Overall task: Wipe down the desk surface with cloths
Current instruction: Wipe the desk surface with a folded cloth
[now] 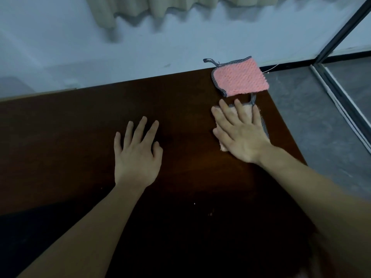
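The dark brown wooden desk (pixel 80 125) fills the lower part of the head view. My right hand (pixel 240 133) lies flat with spread, straight fingers on a pale peach cloth (pixel 248 111) with grey trim near the desk's right edge; the hand covers most of that cloth. A pink textured cloth (pixel 240 78) with a grey checked border and a loop lies at the far right corner, just beyond my fingertips. My left hand (pixel 137 151) rests flat on the bare wood at the centre, fingers straight, holding nothing.
A pale wall (pixel 80 57) runs along the desk's far edge, with beige curtain hems (pixel 140 9) hanging above. Right of the desk lies a grey floor (pixel 301 117) and a dark metal door frame (pixel 341 93). Small crumbs (pixel 210 213) dot the near wood.
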### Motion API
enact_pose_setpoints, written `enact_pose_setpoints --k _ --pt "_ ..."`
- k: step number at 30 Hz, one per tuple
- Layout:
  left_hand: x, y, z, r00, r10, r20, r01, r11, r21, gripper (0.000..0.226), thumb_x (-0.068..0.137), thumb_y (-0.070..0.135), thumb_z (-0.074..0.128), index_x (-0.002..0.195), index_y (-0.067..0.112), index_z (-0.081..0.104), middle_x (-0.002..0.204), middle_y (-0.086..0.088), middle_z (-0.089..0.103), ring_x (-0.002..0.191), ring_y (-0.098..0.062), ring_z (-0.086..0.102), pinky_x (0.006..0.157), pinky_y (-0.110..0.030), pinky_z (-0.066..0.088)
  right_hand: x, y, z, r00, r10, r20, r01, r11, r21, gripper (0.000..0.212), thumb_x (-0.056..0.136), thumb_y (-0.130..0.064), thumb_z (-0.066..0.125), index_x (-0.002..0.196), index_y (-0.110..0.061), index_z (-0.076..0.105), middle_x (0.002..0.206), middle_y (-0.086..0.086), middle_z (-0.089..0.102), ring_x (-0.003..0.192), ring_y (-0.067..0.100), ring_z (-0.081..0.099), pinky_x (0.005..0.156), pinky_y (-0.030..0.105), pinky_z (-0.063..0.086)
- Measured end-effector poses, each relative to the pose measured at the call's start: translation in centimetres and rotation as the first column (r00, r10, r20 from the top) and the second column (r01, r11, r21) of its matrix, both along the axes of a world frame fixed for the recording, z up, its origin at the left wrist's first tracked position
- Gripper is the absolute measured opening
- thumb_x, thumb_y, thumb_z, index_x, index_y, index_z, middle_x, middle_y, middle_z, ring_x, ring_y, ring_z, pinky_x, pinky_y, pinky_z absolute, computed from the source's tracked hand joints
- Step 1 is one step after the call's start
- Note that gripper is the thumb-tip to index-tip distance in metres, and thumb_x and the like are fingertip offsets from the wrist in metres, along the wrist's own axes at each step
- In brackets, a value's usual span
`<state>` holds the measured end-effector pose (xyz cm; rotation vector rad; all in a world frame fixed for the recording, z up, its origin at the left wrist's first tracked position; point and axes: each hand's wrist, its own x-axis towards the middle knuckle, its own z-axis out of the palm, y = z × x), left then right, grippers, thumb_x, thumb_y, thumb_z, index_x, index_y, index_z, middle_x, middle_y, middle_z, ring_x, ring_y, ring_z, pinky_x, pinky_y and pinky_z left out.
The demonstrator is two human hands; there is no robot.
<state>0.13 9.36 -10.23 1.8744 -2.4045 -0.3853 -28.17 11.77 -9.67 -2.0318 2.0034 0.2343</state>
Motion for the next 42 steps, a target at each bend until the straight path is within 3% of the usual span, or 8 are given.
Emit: enact_pose_setpoints --k 3,6,15,19,24,30,36,42 --pt "0.1 0.0 0.1 1.000 0.000 0.001 0.000 1.000 -0.005 0.059 0.102 0.045 0.023 0.160 0.040 0.013 0.170 0.010 0.003 0.156 -0.018 -0.006 0.126 -0.048 -0.004 0.6 4.8 0.1 0.996 0.091 -0.001 -0.091 0.996 -0.017 0.068 0.090 -0.061 -0.027 0.154 -0.039 -0.026 0.165 -0.010 -0.028 0.152 0.028 -0.027 0.120 0.062 -0.014" --pt "0.0 0.0 0.1 1.000 0.007 -0.004 -0.007 1.000 0.004 0.059 0.103 0.045 0.023 0.160 0.040 0.013 0.170 0.010 0.002 0.156 -0.017 -0.007 0.126 -0.048 -0.004 -0.4 6.9 0.2 0.991 0.129 0.029 -0.129 0.992 0.000 0.060 0.097 -0.056 -0.018 0.156 -0.044 -0.020 0.164 -0.015 -0.026 0.152 0.023 -0.028 0.120 0.058 -0.017" --pt "-0.1 0.2 -0.2 1.000 0.011 -0.021 -0.012 1.000 -0.018 0.057 0.104 0.041 0.027 0.160 0.039 0.018 0.169 0.010 0.007 0.156 -0.017 -0.004 0.126 -0.047 -0.004 -5.1 -1.6 -0.4 0.999 -0.013 -0.037 0.011 0.999 -0.033 0.056 0.103 -0.051 -0.003 0.156 -0.043 -0.020 0.166 -0.014 -0.024 0.153 0.022 -0.025 0.121 0.058 -0.016" --pt "0.1 0.2 -0.1 1.000 0.020 -0.004 -0.020 1.000 -0.011 0.057 0.104 0.042 0.025 0.160 0.040 0.017 0.169 0.011 0.006 0.156 -0.016 -0.005 0.126 -0.046 -0.004 -4.0 1.8 -0.2 0.999 0.004 -0.040 -0.004 1.000 -0.007 0.062 0.096 -0.053 -0.015 0.155 -0.040 -0.025 0.166 -0.010 -0.026 0.153 0.027 -0.025 0.121 0.060 -0.013" --pt "-0.1 0.3 0.1 1.000 0.022 -0.013 -0.022 1.000 -0.001 0.057 0.104 0.042 0.025 0.160 0.039 0.018 0.169 0.010 0.006 0.156 -0.016 -0.005 0.126 -0.046 -0.004 -2.5 10.3 -0.2 0.992 0.123 -0.025 -0.124 0.992 -0.019 0.059 0.108 -0.047 -0.001 0.163 -0.030 0.005 0.171 -0.001 0.008 0.156 0.035 0.006 0.120 0.067 0.009" --pt "-0.2 0.4 0.2 0.999 0.023 -0.024 -0.023 1.000 -0.010 0.055 0.105 0.040 0.027 0.160 0.038 0.021 0.169 0.010 0.008 0.156 -0.016 -0.004 0.126 -0.046 -0.004 -4.5 6.3 -0.3 0.998 0.057 -0.009 -0.057 0.996 -0.071 0.062 0.093 -0.057 -0.019 0.154 -0.044 -0.024 0.166 -0.014 -0.023 0.154 0.025 -0.023 0.121 0.057 -0.015" --pt "-0.1 0.2 0.1 1.000 0.007 -0.019 -0.007 1.000 -0.009 0.055 0.106 0.041 0.026 0.160 0.039 0.019 0.169 0.010 0.007 0.156 -0.017 -0.003 0.126 -0.047 -0.003 -4.9 2.8 -0.4 0.999 -0.042 -0.004 0.042 0.998 -0.040 0.065 0.093 -0.056 -0.011 0.157 -0.044 -0.017 0.168 -0.012 -0.018 0.155 0.026 -0.020 0.121 0.060 -0.014" --pt "0.3 0.6 0.3 0.997 -0.009 -0.072 0.010 1.000 0.011 0.053 0.107 0.040 0.028 0.160 0.034 0.025 0.169 0.009 0.012 0.156 -0.017 -0.001 0.126 -0.047 -0.004 -1.8 12.9 -0.3 0.999 0.032 -0.025 -0.034 0.996 -0.081 0.059 0.103 -0.050 -0.010 0.161 -0.035 -0.010 0.171 -0.005 -0.005 0.156 0.034 -0.007 0.121 0.060 -0.009"
